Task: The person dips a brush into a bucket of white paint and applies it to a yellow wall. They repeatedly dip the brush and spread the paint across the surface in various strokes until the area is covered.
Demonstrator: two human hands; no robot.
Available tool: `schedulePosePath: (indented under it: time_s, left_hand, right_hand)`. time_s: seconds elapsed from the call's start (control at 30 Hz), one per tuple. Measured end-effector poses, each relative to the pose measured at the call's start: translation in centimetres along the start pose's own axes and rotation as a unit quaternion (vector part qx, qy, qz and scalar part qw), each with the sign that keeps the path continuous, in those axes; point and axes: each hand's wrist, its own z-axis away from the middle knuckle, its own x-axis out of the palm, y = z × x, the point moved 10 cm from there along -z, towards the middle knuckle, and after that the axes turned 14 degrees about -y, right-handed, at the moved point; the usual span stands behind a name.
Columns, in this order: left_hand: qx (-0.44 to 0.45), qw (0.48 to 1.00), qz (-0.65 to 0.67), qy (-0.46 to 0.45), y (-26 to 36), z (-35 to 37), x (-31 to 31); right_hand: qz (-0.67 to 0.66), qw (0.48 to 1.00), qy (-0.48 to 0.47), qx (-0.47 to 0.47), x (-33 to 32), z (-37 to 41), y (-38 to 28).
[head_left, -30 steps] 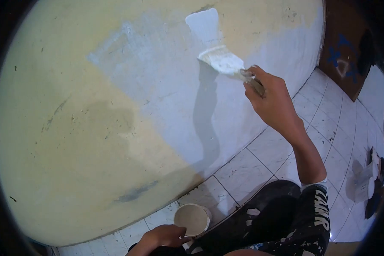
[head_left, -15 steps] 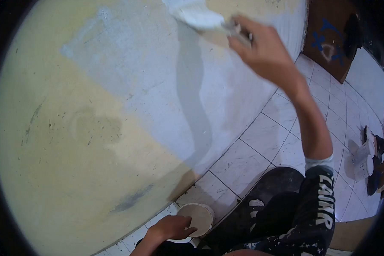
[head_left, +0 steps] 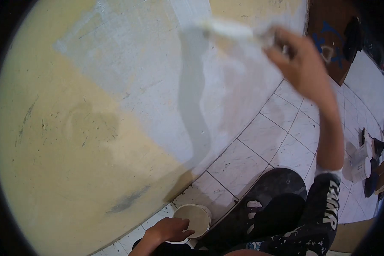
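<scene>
My right hand (head_left: 301,64) is closed round the handle of a paintbrush (head_left: 230,30), its broad head white and smeared by motion. The brush head overlaps the upper part of the wall (head_left: 153,106), which is yellow with a large whitish painted patch. The shadow of my arm falls down that patch as a grey band. Low in the view, my left hand (head_left: 168,229) grips the near left rim of a round pail (head_left: 204,213) on the floor by the wall. Its thumb and fingers lie over the rim, and pale contents show inside.
White floor tiles (head_left: 260,136) run along the foot of the wall. A dark rounded board or seat (head_left: 281,181) lies below me, near my foot. At the right stand white containers (head_left: 361,168) among dark items. A brown panel with blue marks (head_left: 328,38) is at top right.
My right hand and the brush have moved right and slightly down in view, and more of the white patch's top shows. My left hand stays at the pail.
</scene>
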Motion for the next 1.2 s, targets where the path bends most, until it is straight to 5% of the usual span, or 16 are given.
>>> schedulePosePath:
  time_s: [0.07,0.2,0.27,0.4,0.6,0.8,1.0,1.1,1.2]
  left_hand:
    - [-0.008,1.000,-0.004,-0.006,-0.3,-0.3,-0.1]
    - [-0.006,1.000,0.003,0.005,-1.1,-0.3,0.0]
    - [-0.006,1.000,0.004,0.017,-1.5,0.0,0.2]
    - [-0.001,0.999,0.000,0.033,-2.0,0.2,0.3]
    - [-0.005,1.000,-0.006,0.007,-1.2,-0.1,0.7]
    - [0.007,1.000,-0.007,0.026,-0.4,0.6,0.5]
    - [-0.006,1.000,-0.008,0.016,-0.2,0.6,0.2]
    - [-0.004,1.000,-0.006,0.017,-0.6,0.2,0.2]
    - [-0.002,1.000,-0.008,0.024,-0.9,0.2,0.0]
  right_hand:
    - [0.113,0.954,0.214,-0.176,-4.2,-1.6,-2.2]
    - [-0.028,0.986,0.136,-0.089,-3.4,-4.5,-4.6]
    - [0.019,0.963,0.180,-0.201,0.9,-4.7,-2.7]
    - [-0.143,0.985,-0.100,0.021,10.8,0.0,1.7]
    - [-0.154,0.957,-0.242,0.042,19.2,6.7,4.9]
    - [-0.083,0.962,-0.261,0.017,14.2,2.5,4.0]
    - [0.013,0.995,-0.051,-0.088,0.4,-5.9,-0.2]
    - [0.016,0.996,-0.038,0.076,-5.7,-5.8,-4.2]
    - [0.012,0.999,0.027,-0.044,-8.2,-5.4,-6.4]
